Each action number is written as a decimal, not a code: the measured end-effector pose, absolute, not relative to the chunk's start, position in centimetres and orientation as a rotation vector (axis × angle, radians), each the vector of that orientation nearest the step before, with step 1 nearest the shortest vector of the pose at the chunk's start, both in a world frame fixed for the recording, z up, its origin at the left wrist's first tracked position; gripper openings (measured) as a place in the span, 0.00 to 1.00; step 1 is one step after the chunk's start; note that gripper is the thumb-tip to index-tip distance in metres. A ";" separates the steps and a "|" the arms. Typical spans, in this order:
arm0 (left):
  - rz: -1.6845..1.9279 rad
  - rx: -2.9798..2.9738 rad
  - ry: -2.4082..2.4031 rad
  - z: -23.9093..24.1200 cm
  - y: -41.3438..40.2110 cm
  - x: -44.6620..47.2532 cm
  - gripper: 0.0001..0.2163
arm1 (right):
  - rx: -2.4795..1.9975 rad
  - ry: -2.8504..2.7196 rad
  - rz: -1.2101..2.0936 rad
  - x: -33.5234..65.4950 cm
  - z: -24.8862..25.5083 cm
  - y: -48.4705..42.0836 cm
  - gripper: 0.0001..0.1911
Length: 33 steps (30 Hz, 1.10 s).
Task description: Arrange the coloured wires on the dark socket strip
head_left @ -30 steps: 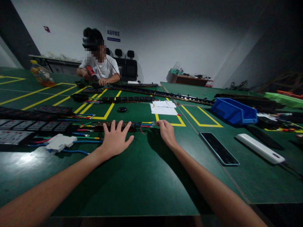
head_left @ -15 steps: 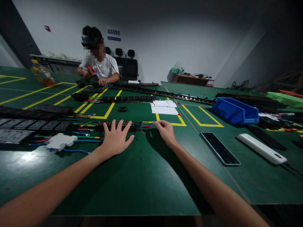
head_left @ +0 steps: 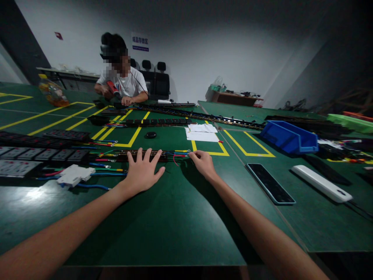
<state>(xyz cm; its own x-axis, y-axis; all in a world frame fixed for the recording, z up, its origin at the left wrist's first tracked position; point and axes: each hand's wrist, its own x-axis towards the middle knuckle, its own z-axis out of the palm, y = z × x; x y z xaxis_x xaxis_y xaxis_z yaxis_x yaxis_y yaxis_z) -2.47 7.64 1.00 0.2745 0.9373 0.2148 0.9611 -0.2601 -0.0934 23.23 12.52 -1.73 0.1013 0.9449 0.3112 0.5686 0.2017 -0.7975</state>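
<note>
My left hand (head_left: 143, 173) lies flat on the green table (head_left: 180, 217), fingers spread, fingertips resting on a dark socket strip (head_left: 145, 155) with copper bars. My right hand (head_left: 203, 163) is curled at the strip's right end, its fingertips pinched at the coloured wire ends (head_left: 180, 154) that stick out there. Red, blue, green and yellow wires fan from that end.
Grey socket modules (head_left: 20, 157), a white breaker (head_left: 72, 175) and loose wires lie at left. A phone (head_left: 269, 182), a white bar (head_left: 320, 182) and a blue bin (head_left: 288, 137) lie at right. White papers (head_left: 201, 133) sit ahead. Another person (head_left: 121, 77) works across the table.
My right hand has crept slightly left, onto the wire ends, and its fingers have curled into a pinch. My left hand has stayed put.
</note>
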 end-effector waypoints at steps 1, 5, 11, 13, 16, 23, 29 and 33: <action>-0.176 -2.329 -1.762 0.9 7.6 -2.4 0.35 | -1.480 -1.594 0.526 23.2 -1.7 12.5 0.20; -0.179 -2.324 -1.760 0.8 7.6 -2.4 0.35 | -1.398 -1.628 0.493 23.3 -1.7 12.6 0.20; -0.148 -2.343 -1.781 1.0 7.7 -2.5 0.35 | -1.365 -1.649 0.431 23.3 -1.7 12.7 0.19; -0.138 -2.352 -1.796 1.1 7.7 -2.5 0.35 | -1.409 -1.643 0.440 23.2 -1.7 12.7 0.19; -0.141 -2.363 -1.807 1.3 7.6 -2.4 0.35 | -1.452 -1.646 0.438 23.1 -1.7 12.5 0.19; -0.128 -2.367 -1.809 1.4 7.7 -2.5 0.35 | -1.402 -1.593 0.469 23.0 -1.3 12.2 0.21; -0.112 -2.356 -1.810 1.8 7.4 -2.2 0.35 | -1.190 -1.576 0.504 22.9 -1.0 12.1 0.20; -0.121 -2.337 -1.808 1.7 7.3 -2.2 0.34 | -1.271 -1.552 0.480 22.9 -1.3 12.4 0.19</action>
